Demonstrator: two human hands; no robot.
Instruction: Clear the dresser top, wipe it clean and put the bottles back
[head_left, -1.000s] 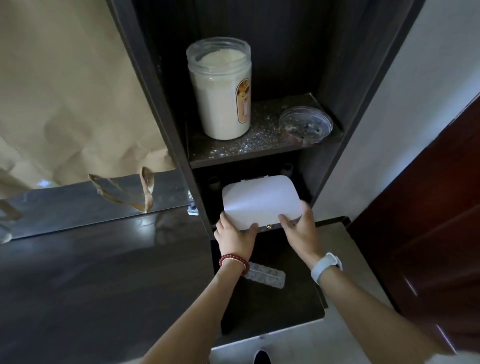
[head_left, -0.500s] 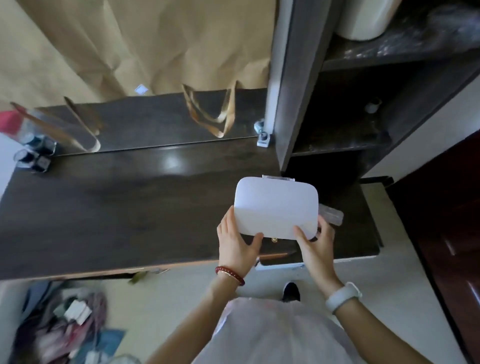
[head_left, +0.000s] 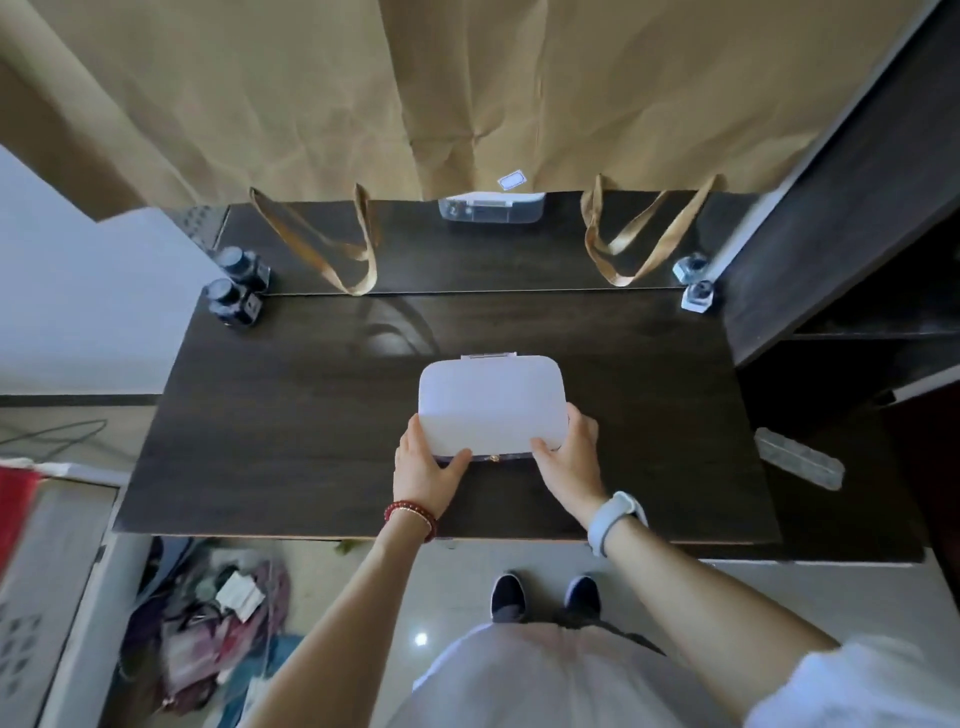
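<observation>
Both of my hands are on the white, rounded-corner plastic box with a clear base (head_left: 491, 402). My left hand (head_left: 423, 465) is closed on its near left corner, thumb across the front edge; my right hand (head_left: 569, 457) clamps the near right corner, fingers (head_left: 584, 423) up the side. I judge the box is at or just above the dark wood dresser top (head_left: 291, 415), roughly mid-width and nearer the front edge than the back; I can't tell if its base is touching.

Here's my worry: I'm gripping only the near end, so the far end with the clear hinge tab (head_left: 488, 356) could dip and knock the surface, or the lid could spring if my thumbs press the little front catch (head_left: 493, 458).

Further out, a dark round-capped glass bottle (head_left: 235, 304) stands at the back left corner, its double behind it being, I think, a mirror reflection. A small clear bottle with a dark cap (head_left: 698, 296) sits at the back right corner. If I slide the box back carelessly, neither is close, so that risk is small.

The clear ribbed plastic tray (head_left: 800, 457) lies near the right edge, well apart from my right hand; a wide elbow swing could nudge it off.

The tan bag handles (head_left: 639, 234) dangle along the back edge and could snag anything pushed deep.
</observation>
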